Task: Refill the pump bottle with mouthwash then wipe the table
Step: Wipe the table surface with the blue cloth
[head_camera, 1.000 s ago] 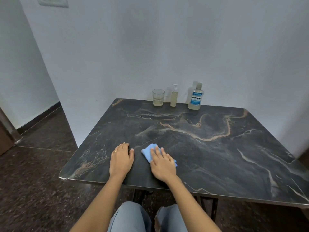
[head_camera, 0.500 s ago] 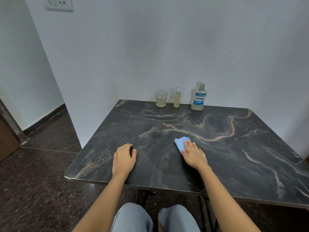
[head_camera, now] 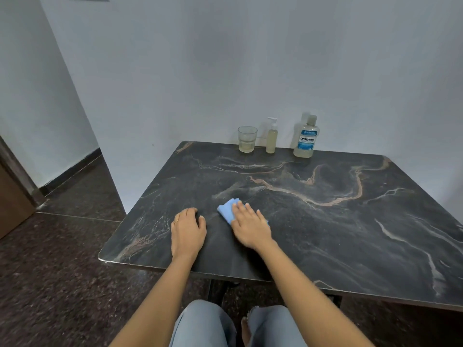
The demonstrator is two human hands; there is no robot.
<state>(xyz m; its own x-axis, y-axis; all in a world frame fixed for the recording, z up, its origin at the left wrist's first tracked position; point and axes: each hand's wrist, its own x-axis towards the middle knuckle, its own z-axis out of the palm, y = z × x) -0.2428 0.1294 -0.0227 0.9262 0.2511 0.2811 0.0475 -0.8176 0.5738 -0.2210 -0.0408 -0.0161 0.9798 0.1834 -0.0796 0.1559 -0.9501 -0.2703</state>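
A folded blue cloth (head_camera: 226, 211) lies on the dark marble table (head_camera: 325, 221) near its front left. My right hand (head_camera: 249, 226) presses flat on the cloth with straight fingers, covering most of it. My left hand (head_camera: 187, 230) rests on the tabletop just left of the cloth, fingers loosely curled, holding nothing. At the table's back edge stand the small pump bottle (head_camera: 271, 137) with pale liquid and the Listerine mouthwash bottle (head_camera: 306, 139) with its cap on.
A drinking glass (head_camera: 247, 139) with a little pale liquid stands left of the pump bottle. White walls close off the table's back and left. Dark floor and a brown door (head_camera: 12, 204) are at the left. My knees (head_camera: 238, 324) are under the front edge.
My right hand slid the cloth right and away from me, then back left toward my left hand. My left hand stayed in place.
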